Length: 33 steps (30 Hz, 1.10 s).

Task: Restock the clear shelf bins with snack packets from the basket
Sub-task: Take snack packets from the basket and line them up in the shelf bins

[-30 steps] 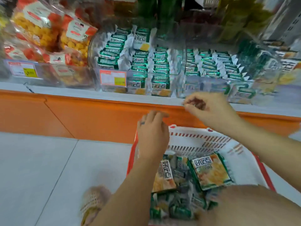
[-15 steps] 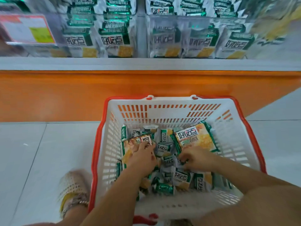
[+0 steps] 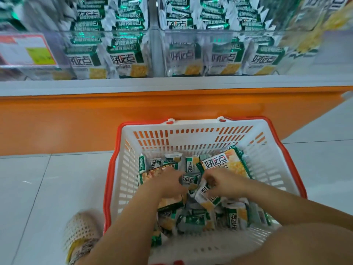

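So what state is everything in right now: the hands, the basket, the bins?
basket: on the floor, partly full.
loose packets: heaped in the basket.
large packet: face up on the heap.
left hand: down among the packets, grip unclear.
right hand: fingers curled round a small packet.
clear shelf bins: well stocked, packets upright.

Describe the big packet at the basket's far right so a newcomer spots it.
Find the red-rimmed white basket on the floor. Just beyond the right hand lies the large packet. Far bigger than the small packets around it, it shows bold black characters.
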Tool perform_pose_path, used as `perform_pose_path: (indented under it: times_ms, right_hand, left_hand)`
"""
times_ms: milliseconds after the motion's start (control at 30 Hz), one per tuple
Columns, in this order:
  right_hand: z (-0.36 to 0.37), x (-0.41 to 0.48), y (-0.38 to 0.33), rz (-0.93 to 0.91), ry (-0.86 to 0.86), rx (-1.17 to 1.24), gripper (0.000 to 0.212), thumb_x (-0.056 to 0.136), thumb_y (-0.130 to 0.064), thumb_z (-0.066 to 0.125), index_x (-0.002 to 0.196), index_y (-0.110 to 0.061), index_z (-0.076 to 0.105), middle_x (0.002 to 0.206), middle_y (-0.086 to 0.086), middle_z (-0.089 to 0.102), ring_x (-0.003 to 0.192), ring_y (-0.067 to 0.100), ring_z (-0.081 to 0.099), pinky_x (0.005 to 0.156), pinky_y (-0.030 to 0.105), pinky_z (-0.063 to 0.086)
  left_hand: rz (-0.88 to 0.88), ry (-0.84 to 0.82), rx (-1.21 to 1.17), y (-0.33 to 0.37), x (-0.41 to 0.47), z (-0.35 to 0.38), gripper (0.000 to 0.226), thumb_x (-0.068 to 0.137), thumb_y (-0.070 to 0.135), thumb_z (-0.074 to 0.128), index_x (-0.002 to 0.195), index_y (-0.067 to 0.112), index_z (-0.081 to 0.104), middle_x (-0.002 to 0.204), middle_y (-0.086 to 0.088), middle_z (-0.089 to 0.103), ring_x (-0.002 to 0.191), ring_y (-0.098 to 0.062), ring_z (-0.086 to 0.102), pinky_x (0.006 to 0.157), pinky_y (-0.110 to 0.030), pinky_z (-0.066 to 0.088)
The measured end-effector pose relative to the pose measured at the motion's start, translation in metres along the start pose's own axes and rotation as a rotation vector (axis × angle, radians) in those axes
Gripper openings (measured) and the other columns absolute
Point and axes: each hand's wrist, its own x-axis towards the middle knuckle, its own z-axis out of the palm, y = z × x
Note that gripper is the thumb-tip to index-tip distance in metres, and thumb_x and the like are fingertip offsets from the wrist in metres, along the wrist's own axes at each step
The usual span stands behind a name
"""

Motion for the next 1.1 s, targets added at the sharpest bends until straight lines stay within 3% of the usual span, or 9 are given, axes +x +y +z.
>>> perform_pose_path:
  times_ms: [133,267,400,567,700,800,967,1033,1100]
  right_hand:
    - [-0.056,-0.027,-0.036,-0.100,0.166,0.106,0.019,0.086,-0.031,0.068,0.089,-0.028,0.049,0.085,-0.006,0.046,0.072,0.009,0.046,0.063,0.026,0.037]
    - [-0.097,-0.064,-0.083,-0.193,0.319,0.268,0.035,0.079,-0.033,0.073,0.107,-0.032,0.052,0.102,-0.010,0.056,0.089,0.004,0.058,0.081,0.028,0.049]
    - [-0.125,-0.099,-0.129,-0.314,0.498,0.364,0.038,0.065,-0.041,0.075,0.093,-0.032,0.052,0.073,-0.023,0.057,0.063,-0.005,0.052,0.060,0.015,0.042]
    - [-0.152,-0.122,-0.173,-0.474,0.675,0.348,0.023,0.071,-0.020,0.077,0.081,-0.024,0.057,0.068,-0.012,0.055,0.064,0.004,0.053,0.065,0.025,0.049]
    - [-0.167,-0.121,-0.208,-0.567,0.779,0.355,0.024,0.070,-0.031,0.076,0.083,-0.028,0.057,0.077,-0.011,0.058,0.073,0.008,0.055,0.072,0.028,0.051]
    - [-0.176,-0.106,-0.228,-0.588,0.832,0.328,0.029,0.074,-0.030,0.075,0.088,-0.034,0.050,0.095,-0.014,0.059,0.082,0.000,0.055,0.068,0.026,0.048]
    - [-0.189,-0.070,-0.256,-0.560,0.847,0.328,0.027,0.084,-0.021,0.070,0.090,-0.034,0.046,0.097,-0.017,0.053,0.070,-0.010,0.050,0.064,0.018,0.039]
    - [-0.198,-0.054,-0.267,-0.551,0.881,0.329,0.023,0.086,-0.017,0.068,0.093,-0.028,0.049,0.098,-0.015,0.054,0.064,-0.008,0.054,0.059,0.012,0.042]
    - [-0.213,-0.033,-0.279,-0.506,0.958,0.323,0.021,0.086,-0.013,0.067,0.098,-0.022,0.051,0.097,-0.014,0.055,0.055,-0.008,0.053,0.049,0.007,0.038]
  left_hand:
    - [0.178,-0.002,-0.227,0.022,-0.040,-0.058,0.061,0.090,0.042,0.059,0.144,0.029,0.034,0.143,0.005,0.045,0.127,-0.017,0.045,0.109,-0.037,0.034]
    - [0.336,0.187,-0.311,0.032,-0.087,-0.095,0.053,0.087,0.037,0.065,0.136,0.030,0.045,0.129,0.010,0.056,0.113,-0.009,0.055,0.102,-0.034,0.042]
    - [0.450,0.313,-0.307,0.037,-0.134,-0.122,0.043,0.088,0.039,0.063,0.130,0.035,0.052,0.115,0.012,0.063,0.108,-0.008,0.058,0.097,-0.037,0.045]
    - [0.549,0.454,-0.149,0.045,-0.187,-0.157,0.008,0.086,0.036,0.066,0.094,0.033,0.065,0.090,0.012,0.068,0.088,-0.012,0.064,0.089,-0.041,0.052]
    - [0.481,0.622,0.046,0.043,-0.219,-0.191,0.050,0.078,0.057,0.064,0.105,0.015,0.061,0.098,-0.005,0.067,0.090,-0.025,0.064,0.085,-0.050,0.052]
    - [0.481,0.745,0.034,0.028,-0.232,-0.214,0.052,0.077,0.057,0.062,0.105,0.013,0.060,0.099,-0.013,0.066,0.085,-0.031,0.063,0.083,-0.053,0.051]
    - [0.495,0.809,-0.097,-0.003,-0.233,-0.236,0.041,0.077,0.055,0.064,0.102,0.023,0.063,0.100,-0.004,0.065,0.083,-0.019,0.063,0.085,-0.044,0.050]
    - [0.520,0.904,-0.196,-0.017,-0.226,-0.244,0.017,0.089,0.036,0.061,0.106,0.031,0.064,0.101,0.010,0.065,0.086,-0.005,0.061,0.083,-0.030,0.048]
    - [0.513,1.086,-0.363,-0.031,-0.222,-0.251,0.026,0.094,0.023,0.057,0.118,0.035,0.059,0.110,0.017,0.063,0.088,0.000,0.059,0.076,-0.016,0.045]
